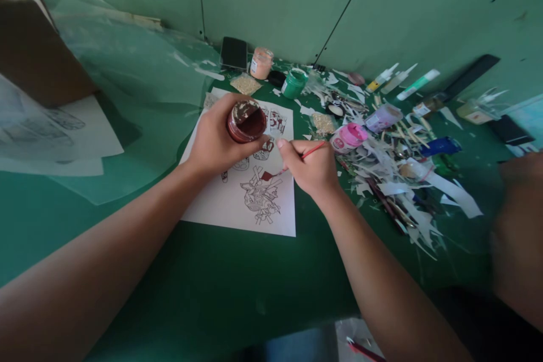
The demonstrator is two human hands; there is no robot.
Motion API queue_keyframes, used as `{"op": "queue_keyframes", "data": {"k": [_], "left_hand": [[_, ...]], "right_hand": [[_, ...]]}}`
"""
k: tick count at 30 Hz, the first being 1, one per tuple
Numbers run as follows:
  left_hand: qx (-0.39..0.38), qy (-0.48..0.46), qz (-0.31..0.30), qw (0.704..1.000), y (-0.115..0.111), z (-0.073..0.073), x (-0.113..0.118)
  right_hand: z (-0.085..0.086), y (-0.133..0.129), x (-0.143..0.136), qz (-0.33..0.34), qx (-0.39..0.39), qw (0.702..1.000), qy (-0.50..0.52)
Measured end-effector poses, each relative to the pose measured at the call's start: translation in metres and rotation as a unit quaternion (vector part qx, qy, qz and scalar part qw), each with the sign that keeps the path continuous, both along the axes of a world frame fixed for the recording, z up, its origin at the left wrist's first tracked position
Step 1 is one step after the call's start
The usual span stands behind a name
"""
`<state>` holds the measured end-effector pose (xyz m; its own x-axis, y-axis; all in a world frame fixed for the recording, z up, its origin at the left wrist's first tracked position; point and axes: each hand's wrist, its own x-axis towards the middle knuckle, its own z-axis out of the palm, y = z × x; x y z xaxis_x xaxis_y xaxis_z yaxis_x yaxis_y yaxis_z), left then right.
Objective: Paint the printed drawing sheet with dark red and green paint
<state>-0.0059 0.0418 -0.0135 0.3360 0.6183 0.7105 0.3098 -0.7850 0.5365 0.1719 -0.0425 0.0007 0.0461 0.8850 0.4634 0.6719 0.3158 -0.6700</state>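
Note:
A white sheet point(237, 212) with black line drawings lies on the green table. My left hand point(218, 136) is wrapped round an open jar of dark red paint point(247, 123), held above the upper part of the sheet. Between the thumb and fingers of my right hand point(311, 167) is a thin red brush point(313, 150). Its tip points down-left, beside a dark red painted patch point(267, 176) on the drawing. Some shapes near the top of the sheet are also dark red.
Paper scraps point(394, 189) spread over the table at the right, among a pink jar point(350, 137) and a purple jar point(384, 117). A green jar point(294, 83) and a peach jar point(261, 63) stand behind. Another person's arm point(520, 226) is at the right edge.

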Motion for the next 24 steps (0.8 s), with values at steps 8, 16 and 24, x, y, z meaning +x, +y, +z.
{"op": "queue_keyframes", "data": {"k": [8, 16, 24], "left_hand": [[0.002, 0.003, 0.002, 1.000, -0.0003, 0.0002, -0.0005], [0.017, -0.016, 0.000, 1.000, 0.0030, -0.0016, 0.0008], [-0.013, 0.018, -0.001, 1.000, 0.0069, -0.0048, -0.0007]], "right_hand": [[-0.0003, -0.0001, -0.0006, 0.005, 0.008, 1.000, 0.001], [-0.0004, -0.0011, 0.0002, 0.005, 0.009, 1.000, 0.005], [-0.0005, -0.0001, 0.0017, 0.009, 0.016, 1.000, 0.006]]}}
